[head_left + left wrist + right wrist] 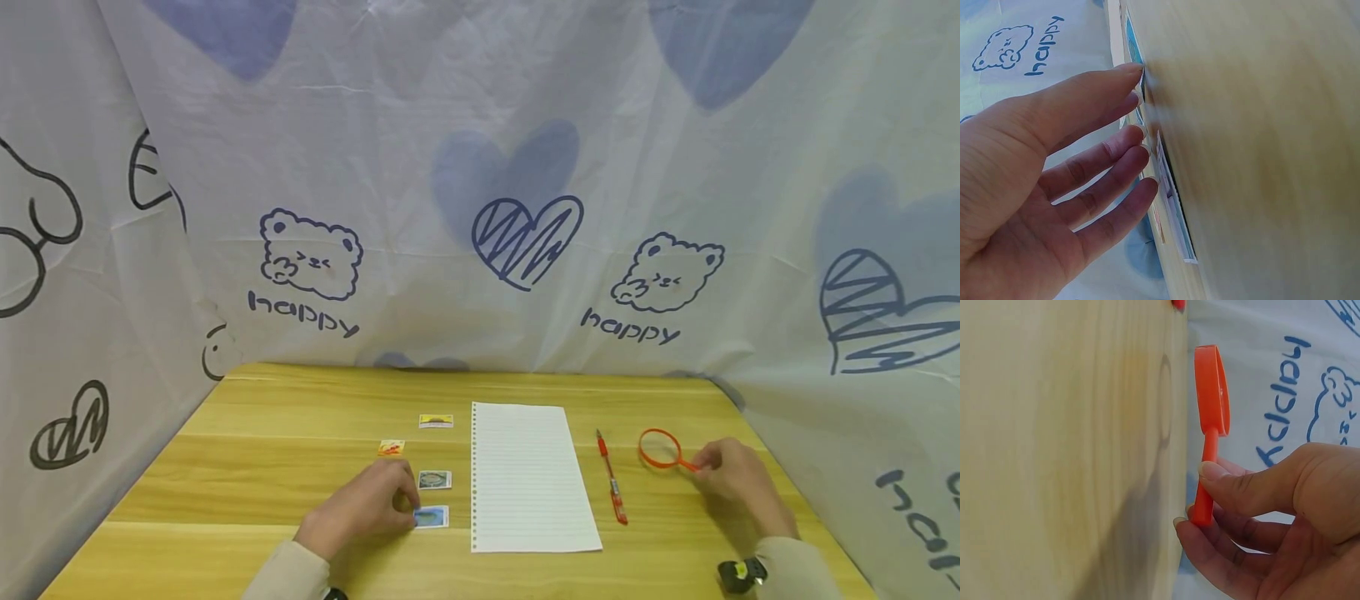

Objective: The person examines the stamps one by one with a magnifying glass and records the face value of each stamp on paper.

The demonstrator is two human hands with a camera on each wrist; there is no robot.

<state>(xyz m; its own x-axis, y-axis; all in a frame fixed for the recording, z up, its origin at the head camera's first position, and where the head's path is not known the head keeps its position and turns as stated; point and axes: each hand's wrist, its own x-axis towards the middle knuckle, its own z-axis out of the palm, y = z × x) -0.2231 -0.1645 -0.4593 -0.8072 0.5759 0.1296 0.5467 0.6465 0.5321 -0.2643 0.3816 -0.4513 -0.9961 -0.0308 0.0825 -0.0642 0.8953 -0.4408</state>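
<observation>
My left hand (pixel 378 498) has its thumb and forefinger at the left edge of a blue postage stamp (pixel 432 517), pinching it low at the table; its other fingers are spread loosely in the left wrist view. Just beyond lies a grey-green stamp (pixel 435 480). A yellow-and-red stamp (pixel 392 448) sits past the knuckles, and a yellow-and-purple stamp (pixel 436 422) is farthest back. My right hand (pixel 731 475) grips the handle of a red magnifying glass (pixel 1212 394) between thumb and fingers. The lens ring stands off the tabletop, casting a shadow on it.
A lined sheet of paper (pixel 528 479) with punched holes lies mid-table. Right of it is a red pen (pixel 612 478), between the paper and the magnifying glass. The wooden table (pixel 247 450) ends at a white printed cloth (pixel 420 167) hanging behind and at the sides.
</observation>
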